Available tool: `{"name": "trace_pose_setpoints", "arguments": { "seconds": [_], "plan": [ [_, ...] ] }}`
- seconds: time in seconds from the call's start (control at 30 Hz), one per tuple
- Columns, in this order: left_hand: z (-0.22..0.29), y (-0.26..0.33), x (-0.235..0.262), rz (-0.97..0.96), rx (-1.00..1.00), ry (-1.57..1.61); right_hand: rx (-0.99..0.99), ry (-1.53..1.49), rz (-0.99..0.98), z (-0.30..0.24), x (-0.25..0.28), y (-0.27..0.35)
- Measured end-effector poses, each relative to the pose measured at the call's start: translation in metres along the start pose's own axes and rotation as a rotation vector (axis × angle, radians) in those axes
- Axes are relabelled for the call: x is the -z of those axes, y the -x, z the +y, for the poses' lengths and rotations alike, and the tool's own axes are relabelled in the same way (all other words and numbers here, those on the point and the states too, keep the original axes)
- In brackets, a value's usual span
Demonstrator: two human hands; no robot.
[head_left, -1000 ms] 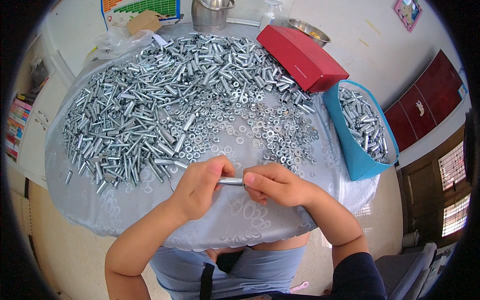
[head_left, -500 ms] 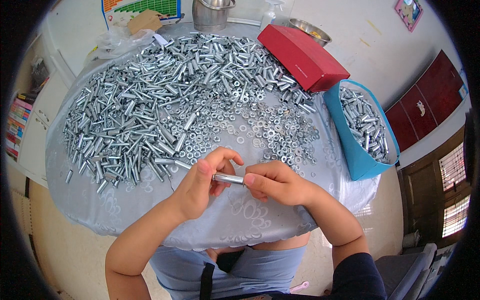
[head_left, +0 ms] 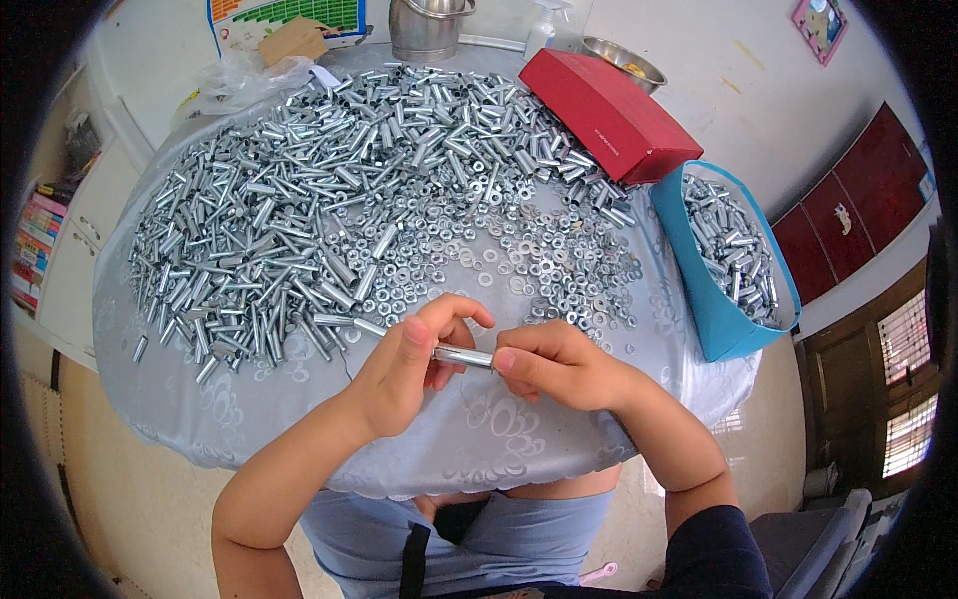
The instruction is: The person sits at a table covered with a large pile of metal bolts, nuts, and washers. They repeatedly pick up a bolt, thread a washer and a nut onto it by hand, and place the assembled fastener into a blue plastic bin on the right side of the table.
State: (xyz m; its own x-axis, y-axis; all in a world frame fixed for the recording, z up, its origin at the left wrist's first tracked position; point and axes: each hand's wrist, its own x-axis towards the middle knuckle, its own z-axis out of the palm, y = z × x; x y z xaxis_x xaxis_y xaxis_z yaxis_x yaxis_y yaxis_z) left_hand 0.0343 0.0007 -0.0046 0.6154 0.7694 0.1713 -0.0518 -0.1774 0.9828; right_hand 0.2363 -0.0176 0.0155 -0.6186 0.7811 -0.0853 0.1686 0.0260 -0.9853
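A shiny metal sleeve anchor [head_left: 465, 356] lies roughly level between my hands, just above the near part of the table. My left hand [head_left: 401, 372] is closed on its left end, with the index finger curled over above it. At the other end, my right hand [head_left: 555, 367] pinches the tip between thumb and bent fingers, which hide whatever sits there. Beyond my hands spread loose nuts [head_left: 384, 292] and flat washers [head_left: 519, 262]. A big heap of metal sleeves and bolts [head_left: 259, 215] covers the far and left parts of the table.
A blue fabric bin [head_left: 720, 324] full of metal anchors stands at the right. Behind it lies a red box [head_left: 614, 110], with a metal bowl [head_left: 649, 75] beyond. A metal pail [head_left: 424, 35] and a clear plastic bag [head_left: 254, 85] are at the back of the cloth-covered table [head_left: 269, 409].
Both hands keep their hold on the sleeve anchor, with hardly any shift. The whole view has moved very slightly.
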Motion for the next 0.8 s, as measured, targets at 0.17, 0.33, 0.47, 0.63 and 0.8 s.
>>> {"name": "trace_pose_setpoints", "arguments": {
  "seconds": [0.17, 0.33, 0.47, 0.63, 0.8],
  "plan": [
    [-0.0017, 0.0008, 0.0009, 0.001, -0.010, -0.005, 0.003, 0.005, -0.009, 0.0014, 0.0005, -0.0002],
    [-0.0022, 0.0011, 0.0013, 0.001, -0.011, 0.004, 0.004, 0.026, -0.009, 0.0002, 0.0008, 0.0002],
    [-0.0005, 0.0012, 0.0008, 0.005, -0.005, 0.000, 0.009, 0.025, -0.016, 0.0012, 0.0014, 0.0005],
    [-0.0012, 0.0008, 0.0014, 0.001, -0.018, -0.014, 0.006, 0.030, -0.003, 0.0010, 0.0009, 0.0009],
    [-0.0024, 0.0012, 0.0019, 0.003, -0.020, -0.012, -0.005, 0.027, -0.004, 0.0016, 0.0007, 0.0008]
  ]
}}
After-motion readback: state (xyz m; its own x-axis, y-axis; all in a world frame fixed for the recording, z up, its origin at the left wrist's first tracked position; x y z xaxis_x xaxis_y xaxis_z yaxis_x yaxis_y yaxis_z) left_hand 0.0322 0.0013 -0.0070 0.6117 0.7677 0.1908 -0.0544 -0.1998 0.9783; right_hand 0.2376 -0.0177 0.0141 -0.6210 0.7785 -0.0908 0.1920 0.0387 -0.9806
